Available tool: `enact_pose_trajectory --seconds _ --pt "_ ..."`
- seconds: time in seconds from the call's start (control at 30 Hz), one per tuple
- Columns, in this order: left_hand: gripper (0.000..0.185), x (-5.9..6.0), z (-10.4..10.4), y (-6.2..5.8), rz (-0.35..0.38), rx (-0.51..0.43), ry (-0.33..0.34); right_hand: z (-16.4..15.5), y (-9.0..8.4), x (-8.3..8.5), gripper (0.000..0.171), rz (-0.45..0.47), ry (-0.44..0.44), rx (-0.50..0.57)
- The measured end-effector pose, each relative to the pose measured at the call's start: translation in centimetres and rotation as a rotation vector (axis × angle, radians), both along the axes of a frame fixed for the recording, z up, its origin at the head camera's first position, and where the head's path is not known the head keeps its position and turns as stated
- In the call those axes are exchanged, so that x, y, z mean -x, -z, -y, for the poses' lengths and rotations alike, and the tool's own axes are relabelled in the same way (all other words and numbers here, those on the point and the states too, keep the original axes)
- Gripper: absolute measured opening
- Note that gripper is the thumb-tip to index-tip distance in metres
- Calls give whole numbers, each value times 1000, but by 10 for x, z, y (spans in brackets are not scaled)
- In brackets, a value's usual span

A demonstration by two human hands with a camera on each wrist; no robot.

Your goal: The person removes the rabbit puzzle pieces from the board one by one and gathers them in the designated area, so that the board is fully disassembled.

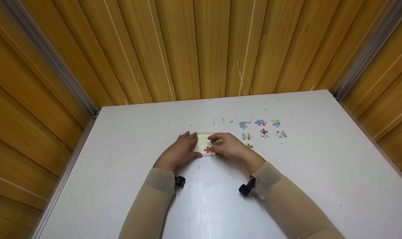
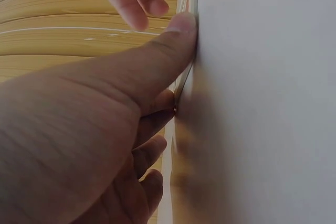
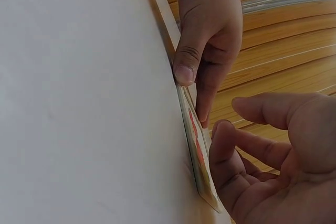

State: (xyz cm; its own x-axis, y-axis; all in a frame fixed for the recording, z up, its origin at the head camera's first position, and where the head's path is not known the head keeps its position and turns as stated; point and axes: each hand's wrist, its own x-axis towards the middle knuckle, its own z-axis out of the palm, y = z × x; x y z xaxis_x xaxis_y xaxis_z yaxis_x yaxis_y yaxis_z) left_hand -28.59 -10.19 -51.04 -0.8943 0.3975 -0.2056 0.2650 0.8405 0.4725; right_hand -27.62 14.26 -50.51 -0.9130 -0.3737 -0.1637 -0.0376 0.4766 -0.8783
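A small wooden puzzle tray (image 1: 203,141) lies flat on the white table (image 1: 287,186), and a red piece (image 1: 207,150) sits in its near part. My left hand (image 1: 182,150) rests at the tray's left side. Its thumb (image 2: 178,30) presses the tray's thin edge (image 2: 182,85), and one finger lies on the tray top. My right hand (image 1: 229,146) covers the tray's right side. Its bent fingertips (image 3: 220,129) touch the tray (image 3: 202,174) beside the red piece (image 3: 197,145), the thumb held apart. I see nothing pinched in either hand.
Several loose coloured puzzle pieces lie in rows to the right of the tray, among them a blue one (image 1: 260,122) and a pink-and-white one (image 1: 264,133). Wooden panel walls enclose the table on the far, left and right sides.
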Motion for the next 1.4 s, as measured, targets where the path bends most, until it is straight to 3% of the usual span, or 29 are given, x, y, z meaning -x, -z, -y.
enact_pose_trajectory --seconds 0.27,0.67,1.4 --pt "86 1 0 -1 -31 -10 18 2 5 0 50 -50 -30 -55" --pt "87 1 -1 2 -25 -9 -7 5 11 -2 38 -184 -59 -246" --pt "87 0 0 1 -21 3 6 8 9 -5 35 -179 -44 -232"
